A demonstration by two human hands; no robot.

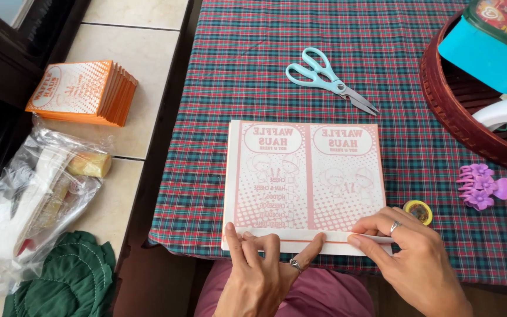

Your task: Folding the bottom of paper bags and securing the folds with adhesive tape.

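Fingers of left hand (259, 270) and right hand (409, 249) press flat, ungripped, on the printed paper sheet's (303, 176) folded near edge. Beyond them: scissors (330, 79); right, a woven basket (450, 100) holding a teal tub (488, 56).

The plaid-clothed table (253, 70) bears scissors (331, 79), printed paper sheets (306, 176), a purple hair clip (483, 186) and a basket (459, 117).

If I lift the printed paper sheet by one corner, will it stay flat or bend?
The paper sheet looks thin and probably droops. Both hands, left and right, press a fold along its near edge, so it likely creases easily.
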